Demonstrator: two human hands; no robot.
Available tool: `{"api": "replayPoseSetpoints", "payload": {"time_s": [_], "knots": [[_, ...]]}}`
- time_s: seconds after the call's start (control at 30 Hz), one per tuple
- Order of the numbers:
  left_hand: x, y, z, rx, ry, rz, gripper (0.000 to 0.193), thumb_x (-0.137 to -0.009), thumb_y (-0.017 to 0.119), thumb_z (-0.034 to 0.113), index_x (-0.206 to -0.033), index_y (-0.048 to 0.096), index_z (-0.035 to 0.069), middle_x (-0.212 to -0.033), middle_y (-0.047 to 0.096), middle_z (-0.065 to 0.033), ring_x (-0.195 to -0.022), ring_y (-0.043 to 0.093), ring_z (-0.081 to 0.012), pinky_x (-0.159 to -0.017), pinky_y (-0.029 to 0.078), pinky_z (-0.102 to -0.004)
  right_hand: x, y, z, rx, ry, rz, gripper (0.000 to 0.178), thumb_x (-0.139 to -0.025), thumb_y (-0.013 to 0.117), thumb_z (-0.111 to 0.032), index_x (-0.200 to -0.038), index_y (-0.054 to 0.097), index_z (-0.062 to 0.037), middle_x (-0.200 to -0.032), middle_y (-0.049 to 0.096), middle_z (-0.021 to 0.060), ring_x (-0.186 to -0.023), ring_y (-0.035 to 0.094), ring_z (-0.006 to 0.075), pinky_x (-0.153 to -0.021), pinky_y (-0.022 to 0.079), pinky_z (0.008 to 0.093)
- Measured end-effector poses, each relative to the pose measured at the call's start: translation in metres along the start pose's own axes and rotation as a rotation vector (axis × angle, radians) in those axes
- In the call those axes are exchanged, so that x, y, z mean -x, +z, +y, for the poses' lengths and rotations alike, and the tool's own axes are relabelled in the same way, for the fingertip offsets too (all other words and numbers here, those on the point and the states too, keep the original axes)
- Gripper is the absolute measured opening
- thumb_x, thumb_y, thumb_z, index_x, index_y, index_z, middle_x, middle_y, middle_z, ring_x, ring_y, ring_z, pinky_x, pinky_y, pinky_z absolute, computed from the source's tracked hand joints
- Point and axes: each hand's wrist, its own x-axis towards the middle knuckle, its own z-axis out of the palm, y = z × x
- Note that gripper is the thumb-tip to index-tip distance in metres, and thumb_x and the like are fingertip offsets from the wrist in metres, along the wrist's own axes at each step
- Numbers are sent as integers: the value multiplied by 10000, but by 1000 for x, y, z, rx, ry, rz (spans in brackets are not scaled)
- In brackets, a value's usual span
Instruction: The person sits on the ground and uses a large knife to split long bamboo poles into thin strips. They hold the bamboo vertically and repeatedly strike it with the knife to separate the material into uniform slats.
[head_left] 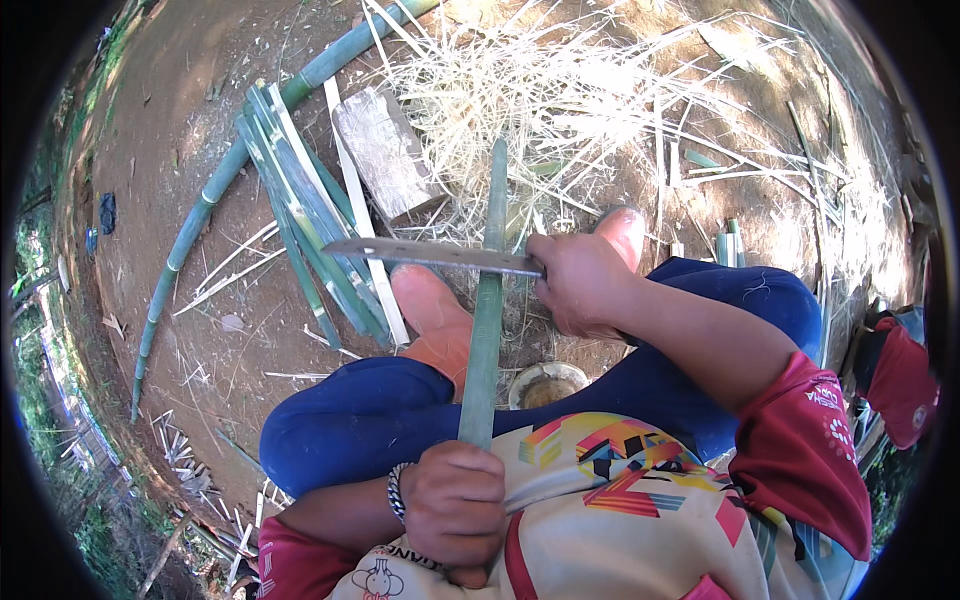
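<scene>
My left hand (457, 508) is closed round the near end of a green bamboo strip (484, 345), close against my shirt. The strip points away from me, its far tip over a heap of pale shavings. My right hand (583, 284) grips a long machete (425, 254) at its right end; the fingers cover the handle. The grey blade lies crosswise over the strip, a little beyond its middle, and its tip points left. Whether the edge bites into the bamboo I cannot tell.
Pale shavings (540, 85) spread beyond my orange boots (430, 310). A wooden block (387, 150) stands left of them, beside a bundle of split bamboo (300, 205). One long green bamboo pole (190, 230) curves along the left. A round bowl-like thing (547, 383) lies between my legs.
</scene>
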Motion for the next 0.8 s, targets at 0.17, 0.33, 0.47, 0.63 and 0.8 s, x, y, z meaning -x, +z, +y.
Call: {"api": "replayPoseSetpoints", "payload": {"time_s": [0.17, 0.33, 0.47, 0.63, 0.8], "knots": [[1, 2, 0, -5, -5, 21, 517, -1052, 474, 424, -633, 544, 130, -643, 563, -4, -525, 553, -149, -608, 512, -312, 0, 2, 2, 10, -71, 48, 223, -827, 656, -173, -998, 587, -49, -801, 671, 193, -796, 679, 401, -725, 530, 513], [1, 0, 0, -3, -1, 10, 518, -1052, 471, 429, -637, 551, 131, -656, 571, -5, -538, 562, -152, -613, 518, -316, 2, 2, -2, 34, -94, 61, 223, -819, 659, -169, -995, 588, -52, -808, 676, 185, -790, 680, 402, -721, 531, 511], [2, 1, 3, -8, -14, 27, 518, -1052, 470, 431, -639, 556, 131, -657, 572, -5, -542, 566, -154, -617, 521, -317, 3, 1, 0, 9, -119, 66, 219, -823, 656, -171, -993, 587, -52, -808, 678, 186, -785, 682, 401, -721, 531, 513], [3, 2, 3, -8, -16, 39, 528, -1053, 463, 435, -633, 558, 130, -657, 581, -11, -546, 572, -157, -615, 526, -323, 0, -2, 0, 8, -23, 17, 217, -835, 649, -175, -1002, 583, -53, -819, 676, 179, -808, 679, 397, -736, 528, 514], [3, 3, 1, 23, 0, 43, 441, -1010, 531, 384, -673, 579, 103, -671, 556, -19, -562, 563, -176, -647, 527, -339, 1, 7, 4, 5, -86, 31, 219, -840, 644, -173, -1007, 576, -47, -820, 665, 191, -818, 672, 400, -755, 524, 521]]}}
